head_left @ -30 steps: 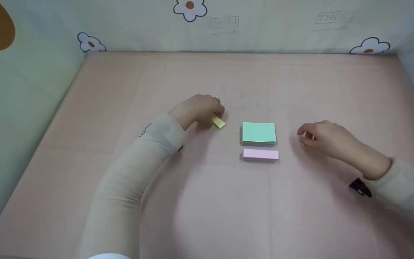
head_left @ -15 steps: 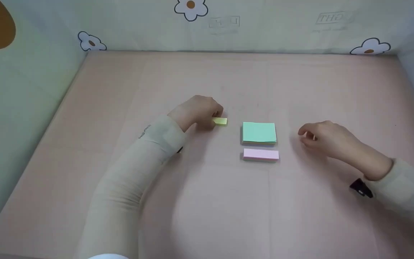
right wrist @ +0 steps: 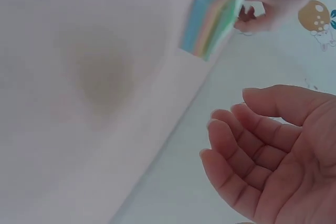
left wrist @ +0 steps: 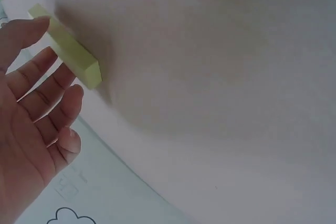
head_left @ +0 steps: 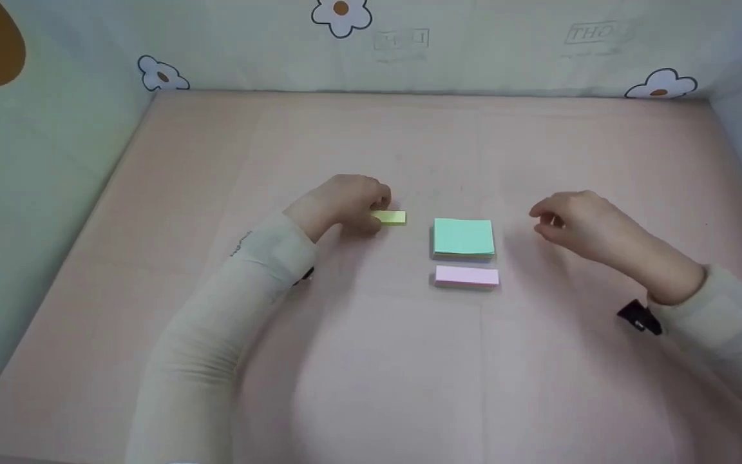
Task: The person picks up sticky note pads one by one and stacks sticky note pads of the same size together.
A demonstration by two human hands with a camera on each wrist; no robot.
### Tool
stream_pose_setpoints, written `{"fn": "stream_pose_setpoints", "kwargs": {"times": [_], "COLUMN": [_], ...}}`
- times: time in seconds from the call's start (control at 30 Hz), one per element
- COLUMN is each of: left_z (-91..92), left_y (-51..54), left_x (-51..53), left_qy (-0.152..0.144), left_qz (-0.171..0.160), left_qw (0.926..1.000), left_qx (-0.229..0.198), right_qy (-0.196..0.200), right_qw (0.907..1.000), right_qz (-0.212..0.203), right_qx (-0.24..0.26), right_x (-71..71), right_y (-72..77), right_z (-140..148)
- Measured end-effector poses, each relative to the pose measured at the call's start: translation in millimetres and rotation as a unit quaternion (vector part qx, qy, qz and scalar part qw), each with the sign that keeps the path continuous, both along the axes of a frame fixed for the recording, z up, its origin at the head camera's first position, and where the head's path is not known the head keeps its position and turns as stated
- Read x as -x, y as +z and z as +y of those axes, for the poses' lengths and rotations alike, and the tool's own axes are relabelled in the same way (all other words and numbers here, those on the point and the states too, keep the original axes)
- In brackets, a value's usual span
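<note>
My left hand (head_left: 351,200) is at the left end of a narrow yellow sticky-note pad (head_left: 393,218), which lies lengthwise on the pink tabletop. In the left wrist view, the thumb overlaps the edge of this yellow pad (left wrist: 76,53) and loosely bent fingers lie along its other side. To the right of it sits a stack of larger sticky notes with a green top (head_left: 464,236); its blue, orange and green layers show in the right wrist view. A narrow pink pad (head_left: 467,276) lies just in front of that stack. My right hand (head_left: 587,222), loosely curled, holds nothing.
The pink tabletop (head_left: 371,361) is bounded by a pale back wall (head_left: 506,51) with flower prints and by walls at the left and right. Both forearms, in cream sleeves, reach in from the front edge.
The yellow pad has turned from a slant to lie straight across. My left hand has slid left, uncovering more of the pad. Lately my right hand has moved slightly toward the back.
</note>
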State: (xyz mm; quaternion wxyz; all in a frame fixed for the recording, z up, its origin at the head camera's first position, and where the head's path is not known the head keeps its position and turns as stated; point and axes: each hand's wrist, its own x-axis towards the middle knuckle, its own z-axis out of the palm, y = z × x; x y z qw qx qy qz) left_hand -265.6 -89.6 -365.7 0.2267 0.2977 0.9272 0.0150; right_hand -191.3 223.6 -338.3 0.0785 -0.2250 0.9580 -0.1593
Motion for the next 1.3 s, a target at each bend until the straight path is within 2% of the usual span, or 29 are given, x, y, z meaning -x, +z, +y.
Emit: {"fn": "stream_pose_setpoints", "kwargs": {"times": [0.13,0.27,0.33,0.4,0.53,0.7,0.9,0.97,1.17,1.3], "left_z": [-16.1,-25.5,-26.9,-26.8,-24.9,-23.8,-20.8,-18.8,-18.5,-18.2], "left_y": [6.2,4.5,3.1,2.4,2.0,2.3,0.5,0.4,3.4,4.5], "left_x": [0.1,-3.4,-5.8,-7.7,-9.1,-7.6,-6.7,-6.4,-5.5,-3.3], "left_qy": [0.048,0.094,0.105,0.105,0.099,0.083,0.074,0.071,0.075,0.086], "left_qz": [-0.006,-0.013,-0.014,-0.011,-0.005,0.006,0.004,0.003,0.002,-0.009], "left_qw": [0.9984,0.9941,0.9929,0.9927,0.9924,0.9933,0.9927,0.9923,0.9913,0.9899], "left_qx": [0.028,0.053,0.055,0.057,0.073,0.080,0.095,0.102,0.108,0.113], "right_qy": [0.040,0.075,0.096,0.116,0.147,0.156,0.149,0.139,0.131,0.140], "right_qw": [0.9989,0.9969,0.9934,0.9885,0.9791,0.9686,0.9600,0.9598,0.9616,0.9583], "right_qz": [0.020,-0.020,-0.047,-0.064,-0.074,-0.074,-0.097,-0.103,-0.118,-0.127], "right_qx": [0.013,-0.015,-0.042,-0.072,-0.120,-0.179,-0.217,-0.221,-0.210,-0.214], "right_x": [14.8,35.4,45.2,53.2,62.9,67.4,69.5,69.9,69.7,68.3], "right_y": [14.7,21.8,23.8,25.0,23.6,11.0,-13.0,-18.4,-20.7,-19.3], "right_z": [-30.4,-75.7,-100.1,-124.3,-163.9,-191.7,-205.8,-207.5,-210.3,-212.9]}}
